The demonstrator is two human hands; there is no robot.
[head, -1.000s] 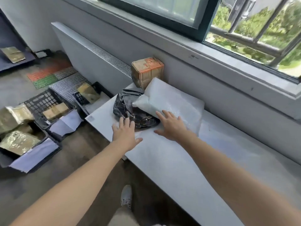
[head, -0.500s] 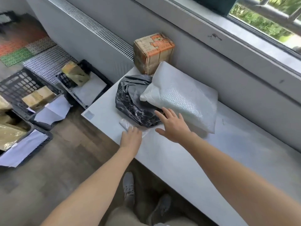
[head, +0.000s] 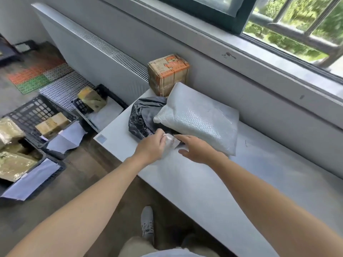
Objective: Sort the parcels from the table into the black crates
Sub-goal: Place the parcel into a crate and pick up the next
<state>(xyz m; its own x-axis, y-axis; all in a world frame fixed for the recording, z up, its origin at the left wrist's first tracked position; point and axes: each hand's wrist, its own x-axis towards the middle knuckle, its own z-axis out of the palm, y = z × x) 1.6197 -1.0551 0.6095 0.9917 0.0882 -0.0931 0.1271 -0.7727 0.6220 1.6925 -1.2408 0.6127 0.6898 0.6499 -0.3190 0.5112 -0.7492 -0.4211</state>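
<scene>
My left hand (head: 154, 145) pinches a small clear packet (head: 169, 141) just in front of the black bag parcel (head: 141, 115), probably to carry it off. My right hand (head: 196, 150) is loose, fingers straight, beside the packet. A white padded parcel (head: 200, 117) leans on the bag's right. Black crates (head: 27, 110) stand on the floor to its left.

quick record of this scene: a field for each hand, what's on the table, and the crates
left hand: grips a small clear packet
right hand: open, fingers straight, beside the packet
table: black bag parcel, white bubble mailer resting on it, cardboard box at the wall
black crates: on the floor, left of the table, holding brown parcels
</scene>
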